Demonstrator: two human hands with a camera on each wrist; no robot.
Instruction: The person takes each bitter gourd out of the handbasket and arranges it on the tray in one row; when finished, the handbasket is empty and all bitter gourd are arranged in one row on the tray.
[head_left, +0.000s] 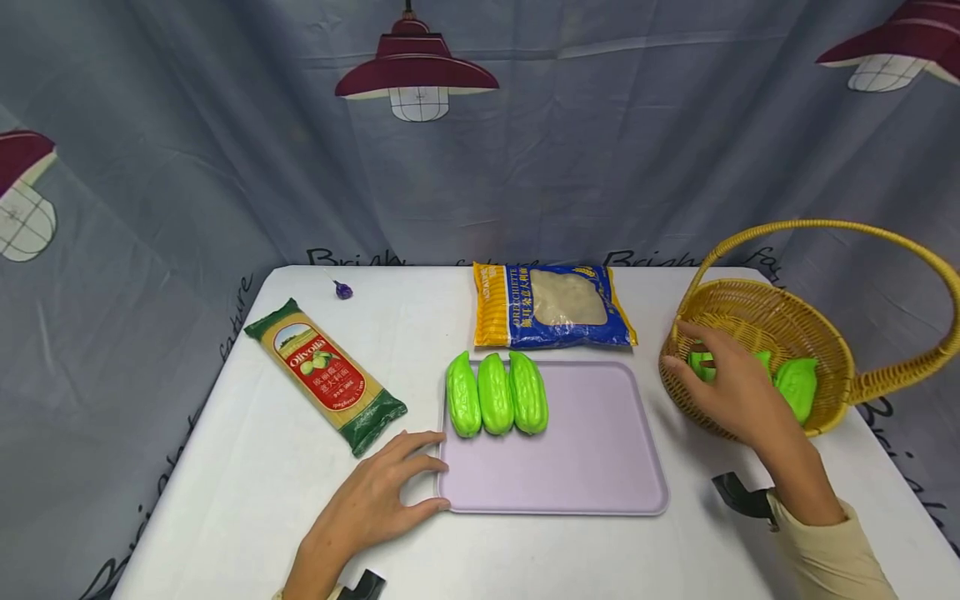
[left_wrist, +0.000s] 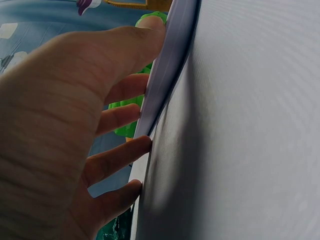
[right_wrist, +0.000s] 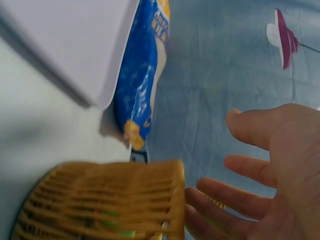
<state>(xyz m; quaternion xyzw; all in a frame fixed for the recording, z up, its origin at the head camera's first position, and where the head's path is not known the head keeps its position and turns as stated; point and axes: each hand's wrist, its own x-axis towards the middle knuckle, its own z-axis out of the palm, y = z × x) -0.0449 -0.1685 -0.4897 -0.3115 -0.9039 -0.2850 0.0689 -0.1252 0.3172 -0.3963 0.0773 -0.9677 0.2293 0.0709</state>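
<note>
My left hand [head_left: 371, 496] lies at the left edge of a pale purple tray [head_left: 585, 450], its fingers spread and the fingertips and thumb touching the rim. On the tray's left side, three bright green, ridged pods resembling bitter melons [head_left: 495, 396] lie side by side. My right hand [head_left: 727, 383] is over the near left side of a yellow wicker basket [head_left: 738, 304], partly covering its contents. More green ridged pods [head_left: 797, 387] lie inside. In the right wrist view, the right hand's fingers [right_wrist: 237, 197] are apart, with nothing between them, beside the basket's rim.
A blue and yellow pasta bag [head_left: 555, 307] lies behind the tray. Left of the tray is a spaghetti pack [head_left: 326, 375], with a small purple object [head_left: 342, 290] farther back. The basket's tall arched handle [head_left: 825, 223] rises at the right. A grey-blue curtain [head_left: 585, 150] hangs behind the white table.
</note>
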